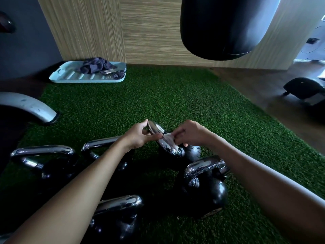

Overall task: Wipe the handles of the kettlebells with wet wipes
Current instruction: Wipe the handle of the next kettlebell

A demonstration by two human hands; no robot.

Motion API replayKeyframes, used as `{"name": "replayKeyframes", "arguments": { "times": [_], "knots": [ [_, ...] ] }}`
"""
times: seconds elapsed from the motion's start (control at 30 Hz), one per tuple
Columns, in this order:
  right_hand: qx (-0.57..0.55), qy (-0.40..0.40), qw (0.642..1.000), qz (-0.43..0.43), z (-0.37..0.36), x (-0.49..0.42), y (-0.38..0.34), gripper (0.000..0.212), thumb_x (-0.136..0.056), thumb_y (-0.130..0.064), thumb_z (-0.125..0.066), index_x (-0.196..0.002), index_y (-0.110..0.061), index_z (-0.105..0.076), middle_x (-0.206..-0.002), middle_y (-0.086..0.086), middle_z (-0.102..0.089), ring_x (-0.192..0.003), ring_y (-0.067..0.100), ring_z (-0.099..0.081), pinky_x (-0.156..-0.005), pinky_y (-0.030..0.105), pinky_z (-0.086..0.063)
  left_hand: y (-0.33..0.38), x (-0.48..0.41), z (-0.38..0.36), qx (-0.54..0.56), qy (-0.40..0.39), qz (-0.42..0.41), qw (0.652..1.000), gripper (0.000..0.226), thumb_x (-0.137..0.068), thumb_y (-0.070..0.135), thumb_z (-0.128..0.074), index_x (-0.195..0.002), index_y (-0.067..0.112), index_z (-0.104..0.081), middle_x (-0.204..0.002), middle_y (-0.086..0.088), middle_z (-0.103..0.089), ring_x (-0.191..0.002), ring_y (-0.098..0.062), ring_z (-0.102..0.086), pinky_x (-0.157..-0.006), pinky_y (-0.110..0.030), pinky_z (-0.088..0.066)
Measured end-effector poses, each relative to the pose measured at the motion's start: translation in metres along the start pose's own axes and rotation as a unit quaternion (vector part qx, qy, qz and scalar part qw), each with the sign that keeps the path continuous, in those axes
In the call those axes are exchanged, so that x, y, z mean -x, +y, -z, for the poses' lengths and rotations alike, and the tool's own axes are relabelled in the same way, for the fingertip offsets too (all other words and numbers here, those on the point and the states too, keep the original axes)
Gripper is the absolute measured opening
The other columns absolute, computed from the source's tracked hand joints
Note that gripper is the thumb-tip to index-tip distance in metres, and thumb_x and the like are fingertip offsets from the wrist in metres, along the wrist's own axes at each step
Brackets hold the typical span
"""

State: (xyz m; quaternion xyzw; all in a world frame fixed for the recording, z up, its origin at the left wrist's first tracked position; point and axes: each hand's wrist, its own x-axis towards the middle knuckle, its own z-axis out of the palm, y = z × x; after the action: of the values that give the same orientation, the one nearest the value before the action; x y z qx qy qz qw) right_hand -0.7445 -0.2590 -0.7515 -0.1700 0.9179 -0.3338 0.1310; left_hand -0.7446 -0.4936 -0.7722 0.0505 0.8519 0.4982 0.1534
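Green turf mat (175, 99), five black chrome-handled kettlebells (212, 192) standing on it, pale blue tray (70, 77) at its far-left edge

5 kettlebells cluster on the turf mat (175, 95) before you. On the farthest kettlebell (192, 153), your left hand (139, 136) holds the handle's far end and your right hand (191, 134) pinches the wet wipe (167, 139) against the handle, between both hands. The right kettlebell (207, 189) sits just nearer. 2 stand side by side left; 1 nearest, under your left forearm. Tray (70, 76) at the mat's far left corner, cloth (95, 65) on it. Punching bag (219, 27) hangs far right.
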Motion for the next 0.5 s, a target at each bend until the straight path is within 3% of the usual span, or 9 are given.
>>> {"name": "replayKeyframes", "arguments": {
  "times": [0.13,0.23,0.33,0.43,0.5],
  "knots": [
    [-0.022,0.032,0.999,0.011,0.002,0.001,-0.001,0.017,-0.081,-0.009,-0.081,-0.096,-0.018,-0.080,-0.063,-0.018,-0.069,-0.049,-0.008,-0.053,-0.051,0.013,-0.044,0.002,-0.005,0.002,-0.009,-0.008,0.008,1.000,0.129,-0.062,0.061,-0.082,-0.162,0.014,-0.016,-0.139,-0.008,-0.062,-0.123,-0.013,-0.056,-0.103,-0.026,-0.038],
    [0.027,0.021,0.999,0.024,0.003,0.000,-0.003,0.018,-0.081,-0.010,-0.081,-0.098,-0.017,-0.080,-0.072,-0.017,-0.069,-0.050,-0.012,-0.054,-0.050,0.007,-0.040,0.006,-0.007,0.000,-0.009,-0.010,0.014,1.000,0.108,-0.077,0.045,-0.083,-0.160,0.010,-0.023,-0.127,0.000,-0.062,-0.116,-0.012,-0.053,-0.098,-0.023,-0.035],
    [0.098,-0.039,0.994,-0.001,0.004,-0.008,0.000,0.026,-0.084,-0.008,-0.075,-0.109,-0.016,-0.078,-0.084,-0.014,-0.073,-0.058,-0.007,-0.059,-0.052,0.011,-0.043,0.009,-0.005,0.001,-0.021,-0.014,0.010,1.000,0.093,-0.082,0.040,-0.081,-0.156,0.012,-0.033,-0.135,0.001,-0.056,-0.116,-0.009,-0.048,-0.098,-0.024,-0.033],
    [0.194,-0.109,0.975,0.015,0.006,-0.022,-0.003,0.035,-0.086,-0.009,-0.075,-0.120,-0.016,-0.074,-0.113,-0.005,-0.075,-0.088,0.009,-0.071,-0.074,0.017,-0.051,0.007,-0.007,0.003,-0.024,-0.012,0.020,0.999,0.100,-0.078,0.046,-0.082,-0.158,0.015,-0.030,-0.150,-0.008,-0.051,-0.128,-0.017,-0.049,-0.108,-0.033,-0.034],
    [0.243,-0.113,0.963,0.042,0.004,-0.031,-0.003,0.031,-0.085,-0.011,-0.077,-0.115,-0.018,-0.075,-0.111,-0.005,-0.076,-0.095,0.015,-0.072,-0.089,0.032,-0.057,0.008,-0.009,0.004,-0.027,-0.018,0.029,0.999,0.108,-0.074,0.052,-0.082,-0.159,0.016,-0.027,-0.152,-0.009,-0.050,-0.138,-0.023,-0.045,-0.114,-0.040,-0.031]
  ]
}}
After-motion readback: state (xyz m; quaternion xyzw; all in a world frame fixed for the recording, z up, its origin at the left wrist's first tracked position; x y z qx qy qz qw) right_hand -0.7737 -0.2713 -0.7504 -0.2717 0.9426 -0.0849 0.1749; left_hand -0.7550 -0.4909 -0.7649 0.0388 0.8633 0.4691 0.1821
